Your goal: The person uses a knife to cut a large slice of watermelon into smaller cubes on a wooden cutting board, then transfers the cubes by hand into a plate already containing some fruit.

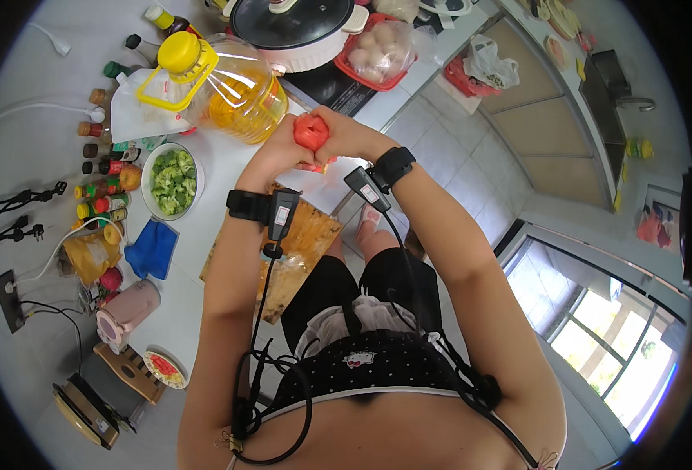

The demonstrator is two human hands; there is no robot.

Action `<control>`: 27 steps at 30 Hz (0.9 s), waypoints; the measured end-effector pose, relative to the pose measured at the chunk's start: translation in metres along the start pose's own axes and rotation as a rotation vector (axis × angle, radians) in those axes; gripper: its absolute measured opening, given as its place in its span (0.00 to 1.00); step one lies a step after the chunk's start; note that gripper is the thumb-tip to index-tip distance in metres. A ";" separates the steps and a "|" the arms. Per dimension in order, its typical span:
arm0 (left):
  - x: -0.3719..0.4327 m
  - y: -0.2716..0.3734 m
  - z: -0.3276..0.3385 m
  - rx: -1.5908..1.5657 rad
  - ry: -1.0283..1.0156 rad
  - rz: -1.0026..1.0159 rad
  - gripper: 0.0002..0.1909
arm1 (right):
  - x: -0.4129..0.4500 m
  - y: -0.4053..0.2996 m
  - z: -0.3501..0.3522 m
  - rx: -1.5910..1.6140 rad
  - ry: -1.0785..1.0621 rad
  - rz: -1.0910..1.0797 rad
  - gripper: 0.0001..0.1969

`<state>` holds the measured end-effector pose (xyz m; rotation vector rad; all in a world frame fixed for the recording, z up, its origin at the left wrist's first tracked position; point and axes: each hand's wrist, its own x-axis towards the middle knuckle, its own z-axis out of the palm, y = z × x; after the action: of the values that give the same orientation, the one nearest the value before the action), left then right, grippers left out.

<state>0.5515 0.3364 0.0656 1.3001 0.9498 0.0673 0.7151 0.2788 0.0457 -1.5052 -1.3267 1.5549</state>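
Note:
Between both hands, over the counter's edge, is a red, rounded item with a dark opening or fold on top; whether it is a plastic bag or a food cannot be told. My left hand grips it from the left side. My right hand closes round it from the right. More red material shows below the fingers. Just left of the hands stands a large clear bottle of yellow cooking oil with a yellow cap and handle. A wooden cutting board lies partly under my left forearm.
A white bowl of broccoli and a blue cloth lie on the counter at left, beside sauce bottles. A lidded pot and a red basket with bagged round items stand at the top. Cables hang from both wrists.

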 end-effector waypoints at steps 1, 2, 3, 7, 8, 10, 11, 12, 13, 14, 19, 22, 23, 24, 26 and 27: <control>-0.001 0.005 0.001 0.001 0.007 0.005 0.35 | 0.001 -0.004 -0.005 0.009 -0.040 -0.004 0.37; 0.000 0.010 0.001 -0.012 0.016 -0.010 0.34 | 0.003 -0.004 -0.009 0.039 -0.044 -0.027 0.36; 0.000 0.016 0.001 -0.024 0.032 -0.026 0.34 | 0.004 -0.006 -0.013 0.035 -0.052 -0.038 0.36; 0.004 0.048 0.013 0.008 0.071 -0.067 0.35 | 0.003 -0.019 -0.038 0.143 -0.105 -0.037 0.35; 0.008 0.060 0.017 -0.020 0.046 -0.061 0.36 | 0.001 -0.023 -0.051 0.159 -0.123 -0.023 0.34; 0.019 0.086 0.032 -0.023 0.073 -0.040 0.35 | -0.008 -0.037 -0.085 0.187 -0.169 0.019 0.33; 0.028 0.103 0.042 -0.029 0.078 -0.025 0.35 | -0.012 -0.041 -0.106 0.167 -0.169 0.014 0.33; 0.040 0.125 0.055 0.013 0.083 0.015 0.35 | -0.020 -0.045 -0.133 0.153 -0.144 -0.029 0.33; 0.053 0.147 0.073 0.022 0.079 0.027 0.35 | -0.030 -0.050 -0.163 0.139 -0.113 -0.071 0.32; 0.069 0.172 0.094 -0.004 0.057 0.057 0.34 | -0.042 -0.053 -0.195 0.116 -0.066 -0.083 0.32; 0.157 0.309 0.209 0.113 -0.128 0.149 0.31 | -0.122 -0.064 -0.369 0.125 0.131 -0.063 0.31; 0.230 0.367 0.307 0.184 -0.288 0.189 0.32 | -0.202 -0.049 -0.468 0.097 0.346 0.037 0.34; 0.247 0.388 0.348 0.220 -0.344 0.192 0.33 | -0.229 -0.029 -0.502 0.131 0.403 0.045 0.34; 0.272 0.399 0.379 0.265 -0.412 0.222 0.34 | -0.252 -0.016 -0.527 0.101 0.469 0.015 0.34; 0.319 0.416 0.443 0.348 -0.467 0.329 0.35 | -0.296 -0.003 -0.574 -0.081 0.649 0.107 0.33; 0.309 0.458 0.487 0.321 -0.507 0.288 0.34 | -0.331 -0.007 -0.614 -0.032 0.640 0.129 0.32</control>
<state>1.2592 0.2688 0.2565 1.6415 0.3436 -0.1924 1.3624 0.1308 0.2588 -1.9204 -0.8953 0.9822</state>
